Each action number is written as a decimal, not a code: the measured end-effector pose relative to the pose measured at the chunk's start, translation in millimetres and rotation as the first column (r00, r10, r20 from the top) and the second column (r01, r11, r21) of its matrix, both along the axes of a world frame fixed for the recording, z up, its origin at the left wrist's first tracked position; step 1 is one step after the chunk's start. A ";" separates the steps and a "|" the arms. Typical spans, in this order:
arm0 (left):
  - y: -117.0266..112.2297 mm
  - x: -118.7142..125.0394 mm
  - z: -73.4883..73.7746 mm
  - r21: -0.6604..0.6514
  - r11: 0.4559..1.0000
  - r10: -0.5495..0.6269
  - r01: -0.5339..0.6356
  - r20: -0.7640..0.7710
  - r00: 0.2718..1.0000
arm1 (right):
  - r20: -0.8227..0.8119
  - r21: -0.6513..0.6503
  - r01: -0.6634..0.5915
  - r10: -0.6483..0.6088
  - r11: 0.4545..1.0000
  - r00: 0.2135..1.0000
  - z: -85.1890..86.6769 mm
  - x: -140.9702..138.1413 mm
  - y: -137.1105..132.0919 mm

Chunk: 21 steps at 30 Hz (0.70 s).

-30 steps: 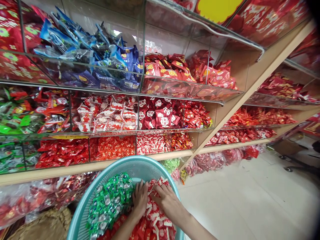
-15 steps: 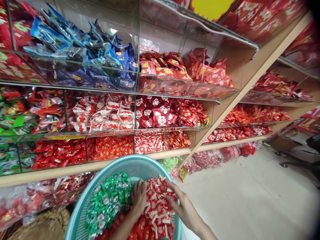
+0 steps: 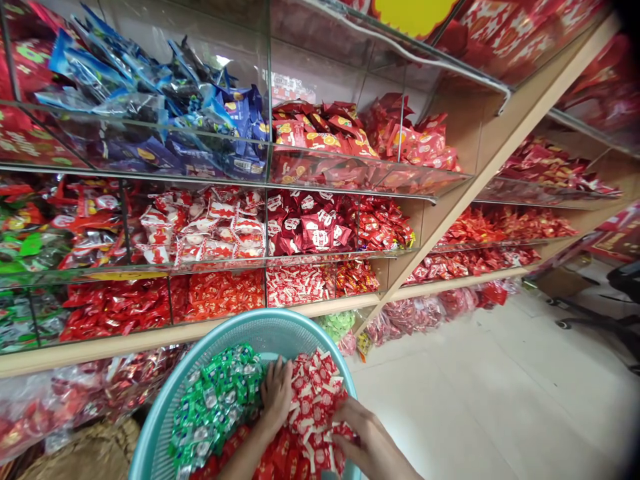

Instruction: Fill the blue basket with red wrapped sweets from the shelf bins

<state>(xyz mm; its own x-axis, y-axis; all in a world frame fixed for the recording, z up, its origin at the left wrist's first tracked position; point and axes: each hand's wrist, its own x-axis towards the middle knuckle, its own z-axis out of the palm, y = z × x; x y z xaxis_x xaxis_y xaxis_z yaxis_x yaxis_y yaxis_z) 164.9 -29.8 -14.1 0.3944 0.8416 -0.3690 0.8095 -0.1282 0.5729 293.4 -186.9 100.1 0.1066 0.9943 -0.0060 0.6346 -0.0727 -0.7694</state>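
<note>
A teal plastic basket (image 3: 156,407) holds wrapped candies sorted in patches. Green-wrapped candies (image 3: 220,403) fill its left side, red-and-white wrapped candies (image 3: 313,390) its right, and plain red packets (image 3: 283,460) the near part. My left hand (image 3: 277,393) lies against the left edge of the red-and-white heap, fingers stretched out and holding nothing visible. On the other side of that heap, my right hand (image 3: 367,433) reaches over the rim with curved fingers, thumb apart from them. Its fingertips touch the red-and-white candies, and no candy shows clearly in its grip.
Shelves with clear dividers hold blue packets (image 3: 125,87), red packets (image 3: 320,137) and several bins of small candies (image 3: 297,283). A wooden upright (image 3: 480,193) slants at the right. Bagged goods (image 3: 415,317) lie under the shelf. A pale tiled floor (image 3: 465,393) spreads to the right.
My right hand has moved down toward the near side of the red-and-white heap, its fingers more curled. My left hand stays nearly in place. The view has shifted slightly.
</note>
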 end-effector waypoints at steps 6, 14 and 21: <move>-0.3 -0.6 -7.7 0.039 0.999 -0.012 0.013 -0.018 1.000 | 0.140 -0.186 -0.019 0.045 0.982 0.989 -7.0 -5.8 -1.4; -0.3 -0.3 -9.7 0.041 0.999 -0.011 0.012 -0.013 1.000 | 0.146 -0.116 -0.032 0.049 0.993 0.988 -3.8 -5.9 1.6; 1.2 -1.4 -11.7 0.017 1.000 -0.004 0.004 0.007 1.000 | 0.017 0.016 0.089 -0.089 0.996 0.996 17.9 6.8 7.6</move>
<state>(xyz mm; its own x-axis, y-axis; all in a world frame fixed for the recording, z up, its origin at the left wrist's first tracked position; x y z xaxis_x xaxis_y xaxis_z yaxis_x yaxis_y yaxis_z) 163.5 -28.6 -25.9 0.4005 0.8460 -0.3520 0.8051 -0.1415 0.5760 300.2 -179.4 118.0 0.1949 0.9808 0.0116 0.6395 -0.1181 -0.7597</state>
